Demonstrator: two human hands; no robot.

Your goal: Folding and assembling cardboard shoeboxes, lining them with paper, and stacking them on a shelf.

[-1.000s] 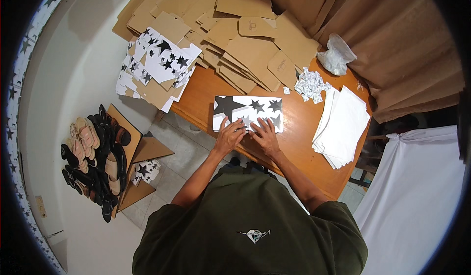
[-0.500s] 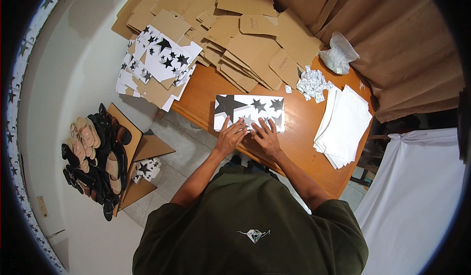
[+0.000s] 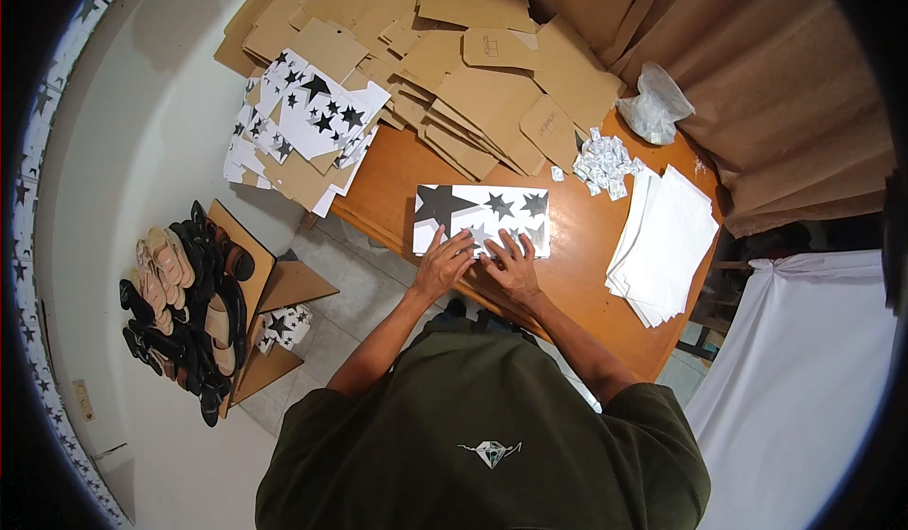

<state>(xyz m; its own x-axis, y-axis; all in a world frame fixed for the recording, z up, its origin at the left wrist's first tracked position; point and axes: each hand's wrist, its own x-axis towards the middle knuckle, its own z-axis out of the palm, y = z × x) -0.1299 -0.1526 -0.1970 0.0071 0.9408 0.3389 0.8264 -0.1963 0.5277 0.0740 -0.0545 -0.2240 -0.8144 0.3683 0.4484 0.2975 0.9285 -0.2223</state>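
The white box with black stars (image 3: 482,214) lies flat on the brown tabletop (image 3: 577,251), right in front of the person. Both hands are on its near edge, palms down with fingers loosely spread: the left hand (image 3: 443,265) just left of the box's middle, the right hand (image 3: 512,271) just right of it. Fingertips rest on the lid without gripping it; I can't tell whether the thumbs press its near side. Right of the box sits a stack of white paper (image 3: 664,246); beyond its far right corner, small white packets (image 3: 603,163) and a clear plastic bag (image 3: 654,104). Flattened brown cardboard (image 3: 487,95) heaps up behind the box.
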